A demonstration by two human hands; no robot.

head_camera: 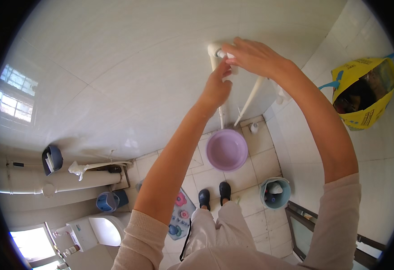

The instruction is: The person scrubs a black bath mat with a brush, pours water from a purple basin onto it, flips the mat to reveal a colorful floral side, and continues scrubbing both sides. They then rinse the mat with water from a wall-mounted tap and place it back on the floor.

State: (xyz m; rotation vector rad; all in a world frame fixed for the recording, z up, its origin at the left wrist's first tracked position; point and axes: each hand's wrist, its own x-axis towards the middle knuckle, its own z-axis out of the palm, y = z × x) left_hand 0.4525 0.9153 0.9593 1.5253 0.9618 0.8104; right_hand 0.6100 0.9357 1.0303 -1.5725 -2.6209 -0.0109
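Observation:
Both my hands are raised to a white plastic pipe elbow (214,50) on the wall. My right hand (256,57) reaches over from the right, its fingers around a small white plastic fitting (234,70) beside the elbow. Just below it, my left hand (219,84) has its fingertips against or close to the same fitting. Fingers cover much of that piece, so its exact shape and the left hand's hold are hidden. White pipes (251,99) run down the wall beneath my hands. On the floor under them sits a round purple basin (227,150).
A yellow bag (365,94) with blue handles hangs on the right wall. Lower right stands a blue bucket (275,193) holding bottles, near a dark-framed door (305,233). To the left are a flowered mat (181,216), a toilet (106,231) and a large horizontal pipe (65,182).

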